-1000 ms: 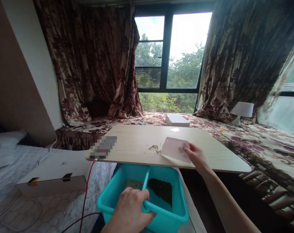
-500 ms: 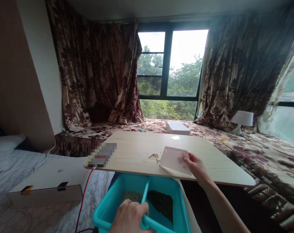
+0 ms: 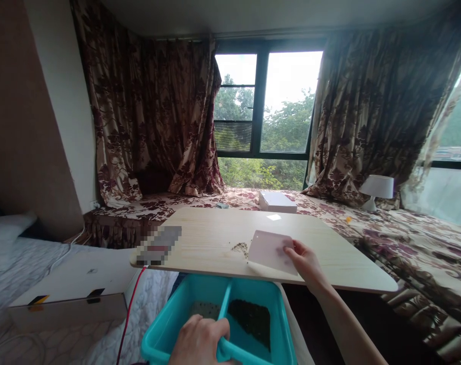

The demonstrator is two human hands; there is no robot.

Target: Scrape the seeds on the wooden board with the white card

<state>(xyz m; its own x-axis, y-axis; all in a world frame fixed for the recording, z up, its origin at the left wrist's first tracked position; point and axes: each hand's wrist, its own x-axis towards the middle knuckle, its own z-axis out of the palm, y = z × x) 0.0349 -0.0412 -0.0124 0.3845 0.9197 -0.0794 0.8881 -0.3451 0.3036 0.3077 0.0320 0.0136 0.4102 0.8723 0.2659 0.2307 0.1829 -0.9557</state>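
The right hand (image 3: 306, 264) pinches the pale, see-through sheet (image 3: 271, 252) by its right edge, thumb and fingers closed on it. The sheet leans over the table (image 3: 205, 228) at the near edge, around the middle of its length, with its lower left corner by the grains (image 3: 240, 248). These lie in a small loose patch just beside the sheet's left edge, nearer the table's near edge than its far one.

The left hand (image 3: 200, 338) is clenched around the near end of the divider (image 3: 225, 303) in the teal bin (image 3: 148, 338). The bin is below the table's near edge, mostly left of the middle. A dark heap (image 3: 252, 320) covers part of the floor of its right compartment; a few specks (image 3: 207, 309) lie in the left one.

At the table's near left corner is a flat device (image 3: 160, 245), blurred out, with a red cable (image 3: 127, 324) running down over the edge. Left of that corner, a white carton (image 3: 76, 284) rests on the bed (image 3: 154, 291). Past the far edge, a white box (image 3: 278, 202) sits on the patterned sill (image 3: 321, 207); a lamp (image 3: 378, 187) stands farther right, beyond the table's far right corner.
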